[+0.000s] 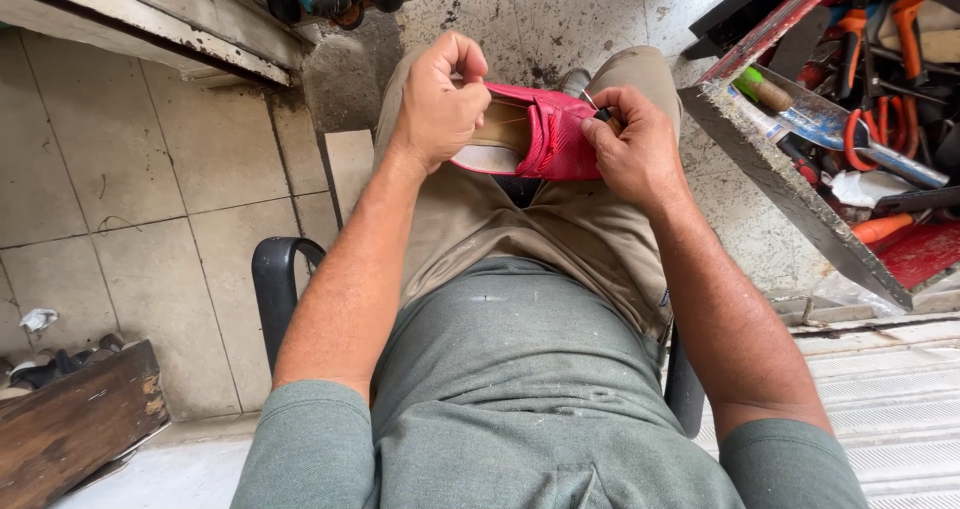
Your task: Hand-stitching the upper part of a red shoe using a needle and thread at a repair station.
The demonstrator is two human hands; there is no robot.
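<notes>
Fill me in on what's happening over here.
A seated person holds a pink shoe over their lap. The left hand grips its open heel end; the right hand presses a thin pointed tool against the upper near the toe. An open toolbox of pliers and hand tools stands at their right.

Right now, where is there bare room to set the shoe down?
Bare floor tiles lie left of the chair arm, between the step and wooden block. The tool tray on the right is packed. Both hands, left and right, grip the shoe.
</notes>
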